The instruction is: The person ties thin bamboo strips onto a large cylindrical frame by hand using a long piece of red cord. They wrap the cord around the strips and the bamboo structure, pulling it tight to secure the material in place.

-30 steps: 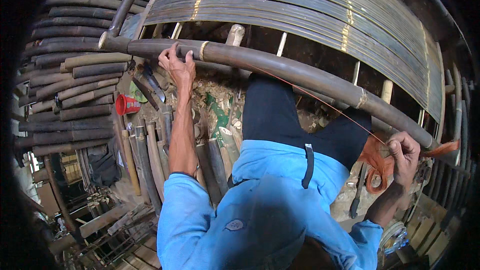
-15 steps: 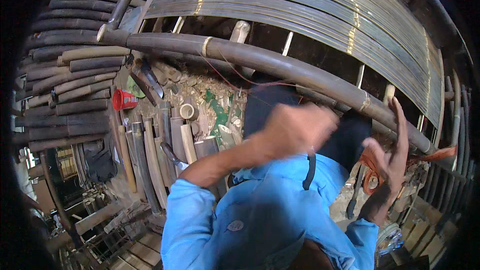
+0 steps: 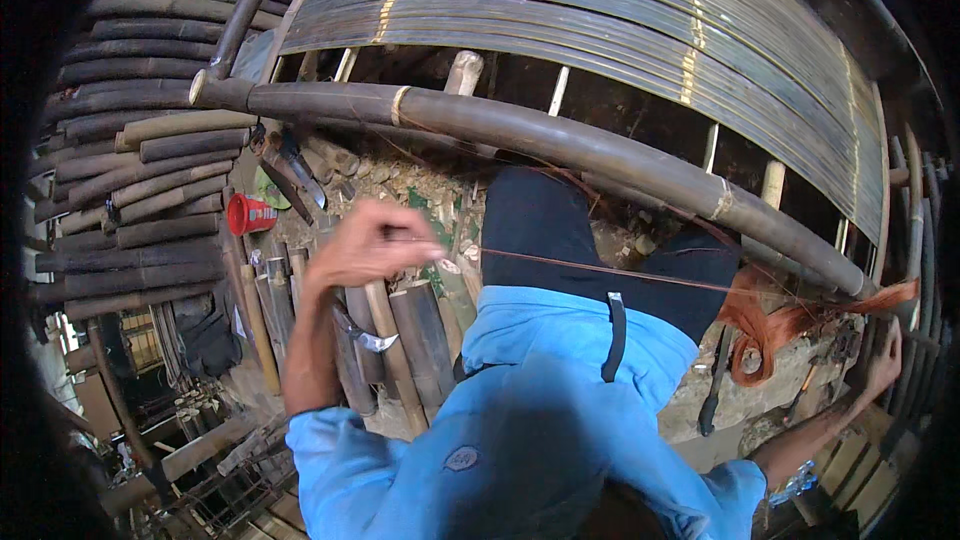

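Note:
My left hand (image 3: 375,245) is raised over the bamboo pieces on the left, thumb and fingers pinched on a thin reddish-brown strand (image 3: 590,266). The strand stretches tight across my lap toward a hank of orange-brown fibre (image 3: 765,335). This hank hangs at the right end of a thick dark bamboo pole (image 3: 560,132), one end of it trailing right. Beside that end, at the far right, my right hand (image 3: 880,362) points upward, its fingers looking stretched out and apart from the strand. Shadow hides part of it.
Beyond the pole lies a sheet of flat bamboo slats (image 3: 560,0) bound with pale cords. Dark bamboo lengths (image 3: 140,150) are stacked at left, near a red cup (image 3: 250,214). Short bamboo tubes (image 3: 420,335) stand by my left side. A dark-handled tool (image 3: 712,390) lies at right.
My left hand has swung left and down from over my lap, drawing the strand out taut. My right hand has moved outward to the right, past the fibre hank.

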Demonstrator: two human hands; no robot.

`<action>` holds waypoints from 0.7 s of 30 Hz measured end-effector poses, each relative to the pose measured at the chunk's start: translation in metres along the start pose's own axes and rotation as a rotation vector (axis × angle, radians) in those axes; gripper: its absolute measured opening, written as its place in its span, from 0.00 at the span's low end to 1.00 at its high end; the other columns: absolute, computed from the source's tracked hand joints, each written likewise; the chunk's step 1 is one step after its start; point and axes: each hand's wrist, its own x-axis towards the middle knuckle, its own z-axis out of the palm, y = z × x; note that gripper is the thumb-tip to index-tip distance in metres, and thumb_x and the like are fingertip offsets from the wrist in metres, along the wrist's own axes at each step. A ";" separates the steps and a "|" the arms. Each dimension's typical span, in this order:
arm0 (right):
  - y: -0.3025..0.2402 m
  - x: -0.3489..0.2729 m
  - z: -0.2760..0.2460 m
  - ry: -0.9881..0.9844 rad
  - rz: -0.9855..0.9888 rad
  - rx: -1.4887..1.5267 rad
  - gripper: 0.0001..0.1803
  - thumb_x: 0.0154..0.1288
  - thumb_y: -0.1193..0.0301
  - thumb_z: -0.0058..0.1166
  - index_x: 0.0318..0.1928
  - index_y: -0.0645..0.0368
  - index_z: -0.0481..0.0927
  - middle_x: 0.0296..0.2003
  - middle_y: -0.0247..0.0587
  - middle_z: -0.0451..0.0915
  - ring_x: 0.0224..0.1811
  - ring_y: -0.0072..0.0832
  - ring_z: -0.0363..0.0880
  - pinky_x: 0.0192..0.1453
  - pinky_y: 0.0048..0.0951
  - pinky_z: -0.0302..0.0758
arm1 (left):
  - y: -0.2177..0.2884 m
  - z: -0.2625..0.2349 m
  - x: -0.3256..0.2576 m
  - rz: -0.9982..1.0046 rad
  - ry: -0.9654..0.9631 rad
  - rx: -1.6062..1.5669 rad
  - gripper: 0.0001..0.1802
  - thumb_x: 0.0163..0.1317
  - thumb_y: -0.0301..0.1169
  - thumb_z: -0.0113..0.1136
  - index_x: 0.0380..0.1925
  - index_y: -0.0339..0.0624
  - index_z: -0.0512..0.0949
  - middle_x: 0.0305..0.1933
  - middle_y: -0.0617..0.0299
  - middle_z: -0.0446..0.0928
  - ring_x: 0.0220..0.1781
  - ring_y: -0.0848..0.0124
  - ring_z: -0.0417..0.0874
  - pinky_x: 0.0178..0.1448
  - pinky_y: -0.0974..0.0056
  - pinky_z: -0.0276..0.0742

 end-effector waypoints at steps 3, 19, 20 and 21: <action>0.143 0.016 -0.081 0.290 0.239 -0.405 0.33 0.66 0.39 0.48 0.60 0.48 0.81 0.57 0.39 0.82 0.62 0.38 0.76 0.66 0.36 0.68 | -0.036 -0.060 -0.057 -0.171 0.301 0.136 0.10 0.59 0.33 0.71 0.26 0.38 0.85 0.22 0.71 0.75 0.26 0.82 0.70 0.29 0.70 0.63; -0.203 -0.080 0.098 -0.377 -0.158 0.313 0.18 0.75 0.65 0.52 0.52 0.69 0.80 0.47 0.39 0.82 0.49 0.25 0.79 0.57 0.25 0.73 | 0.145 0.182 0.143 1.084 0.241 -0.022 0.63 0.32 0.53 0.81 0.68 0.33 0.63 0.68 0.42 0.67 0.70 0.46 0.67 0.73 0.50 0.62; -0.241 -0.101 0.111 -0.392 -0.200 0.406 0.18 0.75 0.65 0.52 0.51 0.69 0.79 0.46 0.40 0.81 0.48 0.26 0.79 0.55 0.25 0.75 | 0.163 0.221 0.151 1.006 0.114 -0.226 0.62 0.33 0.52 0.81 0.68 0.35 0.63 0.64 0.43 0.72 0.65 0.50 0.72 0.69 0.52 0.67; -0.252 -0.104 0.105 -0.297 -0.312 0.497 0.18 0.74 0.65 0.53 0.52 0.69 0.78 0.46 0.41 0.81 0.49 0.27 0.79 0.55 0.26 0.75 | 0.181 0.248 0.156 0.933 -0.025 -0.427 0.61 0.33 0.50 0.81 0.69 0.37 0.63 0.59 0.44 0.77 0.60 0.54 0.78 0.65 0.53 0.72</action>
